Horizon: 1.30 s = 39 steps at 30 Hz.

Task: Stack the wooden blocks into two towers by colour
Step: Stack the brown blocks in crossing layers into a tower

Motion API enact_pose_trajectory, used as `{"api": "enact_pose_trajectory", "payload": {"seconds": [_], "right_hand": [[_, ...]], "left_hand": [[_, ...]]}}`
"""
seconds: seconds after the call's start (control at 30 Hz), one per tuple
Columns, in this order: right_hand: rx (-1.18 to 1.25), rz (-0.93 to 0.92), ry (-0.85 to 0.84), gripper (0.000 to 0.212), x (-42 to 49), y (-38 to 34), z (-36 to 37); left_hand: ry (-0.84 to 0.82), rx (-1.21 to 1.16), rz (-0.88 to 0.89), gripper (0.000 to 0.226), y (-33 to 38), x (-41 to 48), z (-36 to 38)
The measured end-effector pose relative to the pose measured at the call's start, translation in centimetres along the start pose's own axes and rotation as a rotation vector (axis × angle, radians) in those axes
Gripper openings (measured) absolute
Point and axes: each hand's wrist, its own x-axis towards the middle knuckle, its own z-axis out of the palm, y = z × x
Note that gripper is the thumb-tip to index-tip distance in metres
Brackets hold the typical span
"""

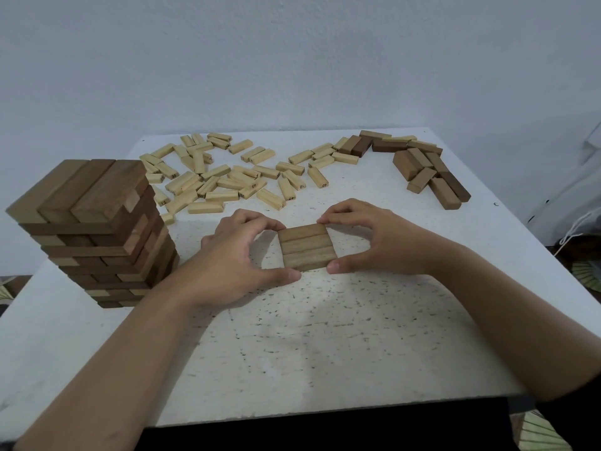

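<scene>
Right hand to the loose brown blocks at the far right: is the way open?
Likely yes: only bare table lies between right hand and loose brown blocks, once it releases the three-block row.

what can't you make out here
- Head view: brown tower back faces, hidden by its own front.
- Head view: numbers on most pale blocks, too small.
- Head view: corners of the three-block row, covered by left hand and right hand.
- Head view: white fabric, cut by right edge.

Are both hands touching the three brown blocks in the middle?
Touching. Head view: left hand and right hand pinch the three brown blocks at the corners.
</scene>
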Motion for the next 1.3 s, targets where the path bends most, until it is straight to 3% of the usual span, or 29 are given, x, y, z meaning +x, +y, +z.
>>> {"api": "enact_pose_trajectory", "payload": {"seconds": [1.07, 1.3], "right_hand": [[-0.018, -0.011, 0.015, 0.09, 0.03, 0.66, -0.02], [-0.075, -0.059, -0.014, 0.072, 0.0, 0.22, -0.3]], "left_hand": [[-0.003, 0.053, 0.037, 0.081, 0.02, 0.09, 0.01], [0.012, 0.132, 0.093, 0.072, -0.26, 0.21, 0.58]]}}
